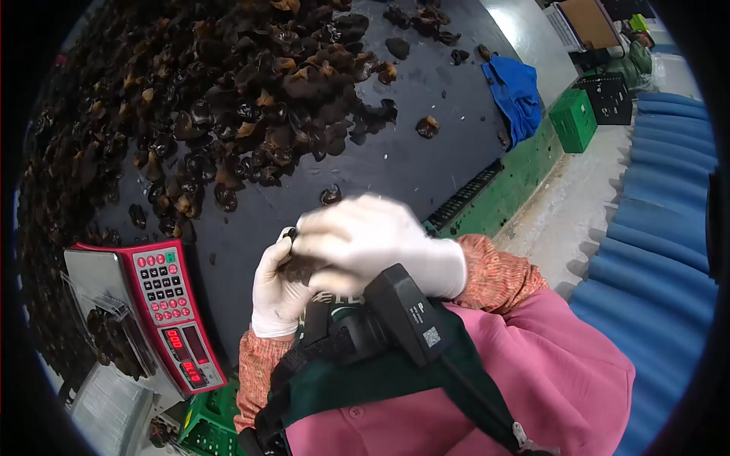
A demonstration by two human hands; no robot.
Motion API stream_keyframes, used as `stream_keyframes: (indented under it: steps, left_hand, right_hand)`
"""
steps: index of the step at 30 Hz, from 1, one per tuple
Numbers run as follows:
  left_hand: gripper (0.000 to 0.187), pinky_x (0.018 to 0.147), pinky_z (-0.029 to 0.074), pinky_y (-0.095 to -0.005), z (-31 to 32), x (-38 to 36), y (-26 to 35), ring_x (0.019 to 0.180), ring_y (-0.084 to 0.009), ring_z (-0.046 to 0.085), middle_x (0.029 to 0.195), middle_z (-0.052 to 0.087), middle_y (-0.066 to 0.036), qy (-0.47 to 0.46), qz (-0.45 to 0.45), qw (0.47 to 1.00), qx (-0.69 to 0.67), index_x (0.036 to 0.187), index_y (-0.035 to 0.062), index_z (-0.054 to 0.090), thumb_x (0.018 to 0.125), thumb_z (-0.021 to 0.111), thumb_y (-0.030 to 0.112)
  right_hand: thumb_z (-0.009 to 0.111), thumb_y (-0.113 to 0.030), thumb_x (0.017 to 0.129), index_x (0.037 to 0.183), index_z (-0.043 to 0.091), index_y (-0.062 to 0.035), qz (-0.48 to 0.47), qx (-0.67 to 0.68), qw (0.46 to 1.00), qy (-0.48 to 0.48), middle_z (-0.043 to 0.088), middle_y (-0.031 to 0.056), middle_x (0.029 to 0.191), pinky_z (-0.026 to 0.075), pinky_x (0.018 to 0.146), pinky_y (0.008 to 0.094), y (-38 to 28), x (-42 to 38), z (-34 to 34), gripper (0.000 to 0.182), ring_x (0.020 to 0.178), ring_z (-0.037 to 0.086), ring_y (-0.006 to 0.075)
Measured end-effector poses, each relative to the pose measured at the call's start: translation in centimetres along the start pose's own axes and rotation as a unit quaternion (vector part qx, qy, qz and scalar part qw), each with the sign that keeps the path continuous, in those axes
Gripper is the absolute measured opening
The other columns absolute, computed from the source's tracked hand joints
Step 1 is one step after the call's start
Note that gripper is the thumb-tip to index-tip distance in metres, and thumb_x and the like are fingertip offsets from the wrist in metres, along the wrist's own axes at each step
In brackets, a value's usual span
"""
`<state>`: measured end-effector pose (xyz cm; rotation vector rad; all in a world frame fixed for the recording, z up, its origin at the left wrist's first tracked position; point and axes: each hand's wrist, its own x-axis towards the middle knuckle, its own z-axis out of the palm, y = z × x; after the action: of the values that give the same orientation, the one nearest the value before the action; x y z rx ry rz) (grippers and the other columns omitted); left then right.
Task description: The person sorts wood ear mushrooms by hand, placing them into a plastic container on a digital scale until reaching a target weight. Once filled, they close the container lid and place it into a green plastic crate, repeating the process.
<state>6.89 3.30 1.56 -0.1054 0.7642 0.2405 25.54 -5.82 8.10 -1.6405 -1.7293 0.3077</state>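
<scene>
My left hand [278,293], in a white glove, is closed around a dark wood ear mushroom [299,267] in front of my chest. Over it lies my right hand [365,242], gloved the same way and smeared by motion. Its fingers overlap the mushroom, and I cannot tell whether they grip it. Beyond both hands a single wood ear mushroom [331,195] rests on the dark table [304,178].
A large heap of wood ear mushrooms [228,91] covers the table's far left. At left stands a red scale [163,304] with a clear box of mushrooms [114,334] on it. A blue cloth [514,99] hangs at the right edge. Green crates [574,121] stand beyond.
</scene>
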Motion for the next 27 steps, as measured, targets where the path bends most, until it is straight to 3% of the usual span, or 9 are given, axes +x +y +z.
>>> stream_keyframes:
  steps: [4, 6, 10, 13, 15, 19, 21, 24, 27]
  left_hand:
    - [0.012, 0.054, 0.060, -0.0321, -1.3, 0.4, 0.1, 0.085, -0.0313, 0.076, 0.108, 0.071, -0.022, -0.121, 0.015, 0.990, 0.067, 0.110, 0.0043, 0.053, 0.103, 0.057, 0.014]
    - [0.010, 0.053, 0.059, -0.0290, -1.1, 0.6, 0.1, 0.082, -0.0285, 0.076, 0.107, 0.071, -0.022, -0.129, 0.034, 0.982, 0.132, 0.110, 0.0046, 0.052, 0.102, 0.058, 0.010]
    - [0.010, 0.055, 0.059, -0.0267, 0.2, 0.2, 0.0, 0.083, -0.0249, 0.076, 0.106, 0.071, -0.021, -0.114, 0.085, 0.950, 0.279, 0.109, 0.0048, 0.052, 0.102, 0.058, 0.006]
    - [0.011, 0.059, 0.061, -0.0258, 0.6, 0.0, 0.0, 0.087, -0.0240, 0.076, 0.108, 0.070, -0.021, -0.112, 0.103, 0.935, 0.321, 0.111, 0.0038, 0.051, 0.103, 0.058, 0.007]
    - [0.012, 0.061, 0.061, -0.0260, 0.4, -0.2, -0.1, 0.088, -0.0238, 0.076, 0.109, 0.070, -0.021, -0.117, 0.113, 0.934, 0.317, 0.112, 0.0034, 0.052, 0.103, 0.058, 0.008]
    - [0.017, 0.059, 0.061, -0.0288, 0.2, 0.5, -0.3, 0.089, -0.0289, 0.075, 0.111, 0.069, -0.024, -0.121, 0.142, 0.927, 0.325, 0.113, 0.0038, 0.053, 0.103, 0.060, 0.015]
    - [0.039, 0.067, 0.062, -0.0285, 0.6, 0.5, -0.2, 0.089, -0.0235, 0.074, 0.125, 0.065, -0.019, -0.134, 0.110, 0.940, 0.294, 0.134, 0.0032, 0.051, 0.098, 0.064, 0.011]
    - [0.041, 0.061, 0.058, -0.0259, 1.6, 0.1, -0.4, 0.076, -0.0163, 0.068, 0.120, 0.066, -0.015, -0.172, 0.153, 0.906, 0.354, 0.138, 0.0023, 0.052, 0.100, 0.064, 0.015]
    - [0.032, 0.055, 0.055, -0.0235, -0.3, 0.4, 0.1, 0.077, -0.0161, 0.069, 0.109, 0.070, -0.013, -0.111, 0.103, 0.945, 0.290, 0.131, 0.0016, 0.058, 0.103, 0.062, 0.017]
  right_hand:
    - [0.077, -0.016, 0.080, 0.110, 0.070, -0.0075, 0.113, -0.201, 0.957, 0.175, 0.069, 0.0104, 0.110, 0.057, 0.085, 0.0405, 6.9, -0.2, -4.1, 0.032, 0.101, 0.067, 0.0303]
    - [0.081, -0.025, 0.082, 0.135, 0.063, -0.0121, 0.223, -0.287, 0.927, 0.098, 0.061, 0.0109, 0.128, 0.054, 0.093, 0.0423, 10.6, -1.6, -4.4, 0.057, 0.112, 0.060, 0.0314]
    - [0.078, -0.029, 0.084, 0.125, 0.069, -0.0156, 0.172, -0.250, 0.951, 0.056, 0.066, 0.0061, 0.115, 0.052, 0.090, 0.0398, 13.1, -1.4, -2.4, 0.045, 0.107, 0.062, 0.0278]
    - [0.075, -0.021, 0.089, 0.105, 0.074, -0.0097, 0.262, -0.076, 0.956, 0.106, 0.070, 0.0050, 0.089, 0.052, 0.072, 0.0319, 12.7, -0.4, -1.2, 0.020, 0.081, 0.066, 0.0188]
    - [0.072, -0.017, 0.092, 0.100, 0.073, -0.0040, 0.394, 0.171, 0.898, 0.095, 0.069, 0.0010, 0.081, 0.049, 0.067, 0.0258, 11.1, 0.4, -2.0, 0.015, 0.073, 0.060, 0.0081]
    - [0.073, -0.015, 0.092, 0.102, 0.072, -0.0001, 0.367, 0.276, 0.888, -0.027, 0.068, 0.0008, 0.081, 0.047, 0.067, 0.0242, 5.0, 1.2, -3.4, 0.018, 0.073, 0.056, 0.0049]
    - [0.072, -0.020, 0.092, 0.102, 0.071, -0.0033, 0.315, 0.268, 0.900, -0.135, 0.067, 0.0038, 0.081, 0.050, 0.068, 0.0288, 3.0, 0.7, -2.5, 0.019, 0.071, 0.061, 0.0119]
    - [0.073, -0.032, 0.090, 0.103, 0.070, -0.0098, 0.083, 0.039, 0.995, -0.042, 0.064, 0.0094, 0.085, 0.053, 0.069, 0.0382, 2.3, -1.1, 1.9, 0.026, 0.078, 0.066, 0.0286]
    - [0.075, -0.029, 0.088, 0.103, 0.070, -0.0088, 0.082, 0.139, 0.984, -0.082, 0.065, 0.0080, 0.084, 0.054, 0.068, 0.0364, 2.4, -0.4, 0.9, 0.026, 0.075, 0.067, 0.0252]
